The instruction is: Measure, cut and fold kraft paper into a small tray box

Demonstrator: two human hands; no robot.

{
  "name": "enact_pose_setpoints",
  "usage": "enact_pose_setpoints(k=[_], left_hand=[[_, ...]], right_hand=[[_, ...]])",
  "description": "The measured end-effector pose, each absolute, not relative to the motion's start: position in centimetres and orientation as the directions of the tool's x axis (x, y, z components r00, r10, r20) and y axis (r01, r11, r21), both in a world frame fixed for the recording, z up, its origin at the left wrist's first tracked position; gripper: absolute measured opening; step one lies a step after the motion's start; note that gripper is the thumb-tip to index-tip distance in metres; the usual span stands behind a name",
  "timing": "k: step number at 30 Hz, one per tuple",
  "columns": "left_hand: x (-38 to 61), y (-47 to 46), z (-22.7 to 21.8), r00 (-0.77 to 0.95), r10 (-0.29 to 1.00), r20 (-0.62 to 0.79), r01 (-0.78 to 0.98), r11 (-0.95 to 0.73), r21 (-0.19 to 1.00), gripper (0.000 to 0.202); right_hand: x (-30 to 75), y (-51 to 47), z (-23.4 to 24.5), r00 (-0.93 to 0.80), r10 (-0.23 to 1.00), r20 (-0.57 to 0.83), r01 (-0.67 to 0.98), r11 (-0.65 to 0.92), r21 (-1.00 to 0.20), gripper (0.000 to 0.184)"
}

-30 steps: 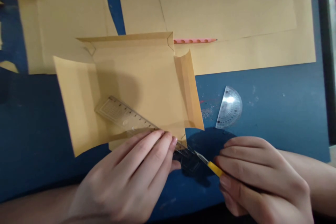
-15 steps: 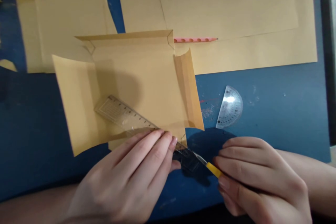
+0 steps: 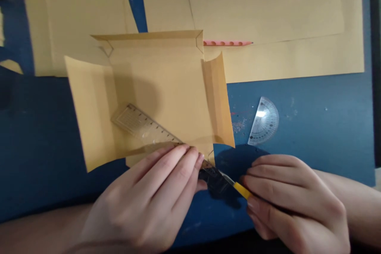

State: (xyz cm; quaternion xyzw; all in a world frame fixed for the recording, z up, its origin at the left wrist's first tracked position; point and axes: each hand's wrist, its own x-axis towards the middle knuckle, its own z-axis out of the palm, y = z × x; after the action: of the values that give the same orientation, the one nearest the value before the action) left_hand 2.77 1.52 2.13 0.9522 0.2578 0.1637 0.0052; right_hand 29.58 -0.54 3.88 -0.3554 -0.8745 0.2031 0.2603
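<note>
View drifted; folded card [image 3: 166,83] lies on blue table [image 3: 312,127].

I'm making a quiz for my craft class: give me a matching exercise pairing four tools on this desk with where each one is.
1 ruler
2 protractor
3 pencil
4 knife

A alone on the bare blue mat
B gripped in the right hand
C pressed under the left hand on the folded card
D on the flat sheets beyond the folded card

Pairs: 1-C, 2-A, 3-D, 4-B.
</note>
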Motion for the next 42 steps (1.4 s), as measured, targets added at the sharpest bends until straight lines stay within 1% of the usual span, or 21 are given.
enact_pose_setpoints(k=[4, 12, 17, 24, 30, 37, 42], left_hand=[[2.8, 1.4, 2.1, 0.811, 0.498, 0.306, 0.493, -0.864, 0.1, 0.027], [3.0, 1.6, 2.1, 0.797, 0.531, 0.288, 0.511, -0.847, 0.149, 0.023], [3.1, 1.5, 2.2, 0.788, 0.539, 0.298, 0.517, -0.841, 0.156, 0.024], [2.9, 1.4, 2.1, 0.793, 0.533, 0.294, 0.512, -0.846, 0.151, 0.025], [2.9, 1.5, 1.8, 0.789, 0.533, 0.306, 0.514, -0.845, 0.147, 0.026], [2.7, 1.3, 1.9, 0.788, 0.529, 0.315, 0.509, -0.848, 0.151, 0.028], [2.9, 1.3, 1.8, 0.792, 0.525, 0.312, 0.505, -0.85, 0.149, 0.028]], right_hand=[[29.5, -0.3, 3.7, -0.611, 0.712, 0.346, 0.499, 0.686, -0.53, 0.022], [29.8, -1.1, 3.4, -0.64, 0.691, 0.335, 0.485, 0.702, -0.521, 0.017], [29.7, -1.9, 3.6, -0.589, 0.76, 0.275, 0.587, 0.636, -0.501, 0.014], [29.2, -1.6, 3.7, -0.514, 0.796, 0.32, 0.6, 0.6, -0.529, 0.019], [29.5, -1.4, 3.9, -0.552, 0.782, 0.291, 0.604, 0.615, -0.506, 0.017], [29.8, -0.6, 4.0, -0.617, 0.725, 0.306, 0.538, 0.673, -0.509, 0.018], [30.1, -0.6, 4.1, -0.639, 0.715, 0.284, 0.529, 0.676, -0.513, 0.017]])
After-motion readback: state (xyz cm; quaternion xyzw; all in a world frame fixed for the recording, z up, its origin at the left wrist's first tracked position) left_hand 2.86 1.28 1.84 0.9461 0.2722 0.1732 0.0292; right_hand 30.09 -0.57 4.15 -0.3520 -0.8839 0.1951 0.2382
